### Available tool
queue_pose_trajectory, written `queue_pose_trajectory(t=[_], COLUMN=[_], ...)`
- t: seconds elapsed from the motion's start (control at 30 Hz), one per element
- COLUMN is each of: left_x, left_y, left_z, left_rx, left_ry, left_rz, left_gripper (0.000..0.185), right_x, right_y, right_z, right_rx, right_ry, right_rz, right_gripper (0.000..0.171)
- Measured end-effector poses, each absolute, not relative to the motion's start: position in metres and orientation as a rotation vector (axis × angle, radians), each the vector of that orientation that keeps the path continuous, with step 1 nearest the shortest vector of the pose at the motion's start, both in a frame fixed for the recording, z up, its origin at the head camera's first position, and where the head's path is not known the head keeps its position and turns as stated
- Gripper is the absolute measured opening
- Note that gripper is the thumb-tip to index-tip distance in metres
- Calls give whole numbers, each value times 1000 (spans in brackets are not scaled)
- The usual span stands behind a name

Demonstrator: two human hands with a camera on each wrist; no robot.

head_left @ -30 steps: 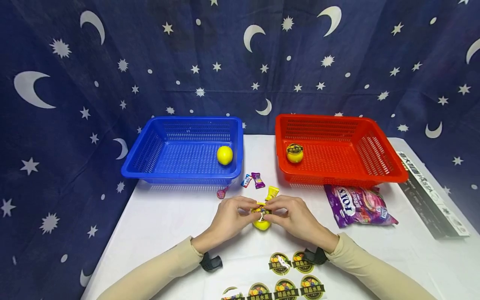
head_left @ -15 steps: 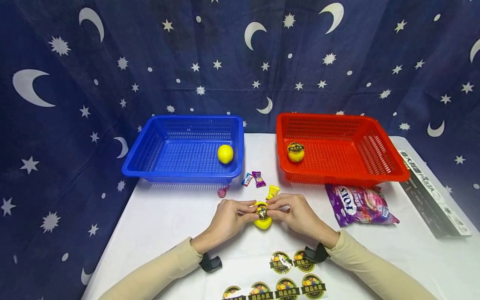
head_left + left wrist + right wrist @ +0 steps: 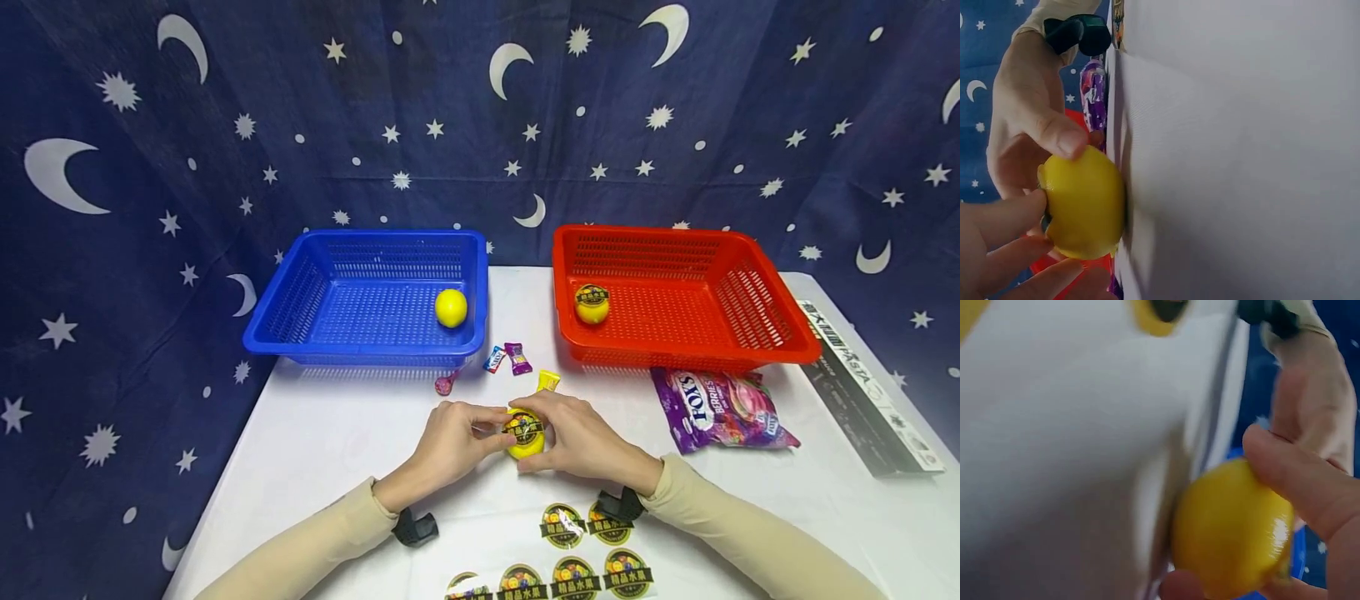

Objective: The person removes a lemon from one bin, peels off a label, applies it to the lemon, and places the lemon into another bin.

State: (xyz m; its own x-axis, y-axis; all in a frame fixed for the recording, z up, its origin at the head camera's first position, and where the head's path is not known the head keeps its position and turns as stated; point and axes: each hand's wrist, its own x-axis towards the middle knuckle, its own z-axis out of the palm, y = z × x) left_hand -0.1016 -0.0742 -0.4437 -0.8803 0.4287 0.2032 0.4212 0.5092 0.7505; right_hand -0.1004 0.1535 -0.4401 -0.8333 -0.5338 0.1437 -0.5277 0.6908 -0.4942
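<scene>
A yellow lemon (image 3: 527, 447) sits on the white table between my two hands, with a round black-and-gold sticker (image 3: 523, 427) on its upper side. My right hand (image 3: 583, 435) grips it from the right, thumb at the near side and fingers at the far side. From the left, my left hand (image 3: 452, 442) holds it with thumb and fingertips at the sticker's edge. The left wrist view shows the lemon (image 3: 1088, 203) between the fingers of both hands. In the right wrist view the right thumb lies along the lemon (image 3: 1232, 531).
Behind stand a blue basket (image 3: 360, 348) with a lemon (image 3: 451, 308) and a red basket (image 3: 675, 354) with a stickered lemon (image 3: 592, 305). Small candies (image 3: 517, 358) lie between. A candy bag (image 3: 723, 410) and pasta box (image 3: 870, 392) are right; a sticker sheet (image 3: 517, 521) is in front.
The sticker, crumpled under both hands' fingertips a second ago, now lies flatter with its lettering showing. My right hand has shifted from the sticker's edge to a wider grip round the lemon.
</scene>
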Motion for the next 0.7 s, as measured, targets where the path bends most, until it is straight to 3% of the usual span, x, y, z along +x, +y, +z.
queue_pose_trajectory(t=[0.2, 0.37, 0.53, 0.7], left_x=[-106, -116, -132, -153], left_y=[-74, -55, -24, 2], left_z=[-435, -427, -414, -407], left_rx=[797, 844, 1023, 1036], left_ry=[2755, 2721, 2855, 3030], left_rz=[1421, 1521, 1405, 1245], left_gripper=[34, 33, 35, 48], right_x=[-104, -119, -161, -222], right_y=[166, 211, 267, 303], right_z=[-421, -364, -304, -295], right_rx=[-835, -787, -630, -379], right_ry=[2839, 2787, 2875, 2841], right_rz=[-859, -896, -788, -816], right_gripper=[75, 70, 69, 73])
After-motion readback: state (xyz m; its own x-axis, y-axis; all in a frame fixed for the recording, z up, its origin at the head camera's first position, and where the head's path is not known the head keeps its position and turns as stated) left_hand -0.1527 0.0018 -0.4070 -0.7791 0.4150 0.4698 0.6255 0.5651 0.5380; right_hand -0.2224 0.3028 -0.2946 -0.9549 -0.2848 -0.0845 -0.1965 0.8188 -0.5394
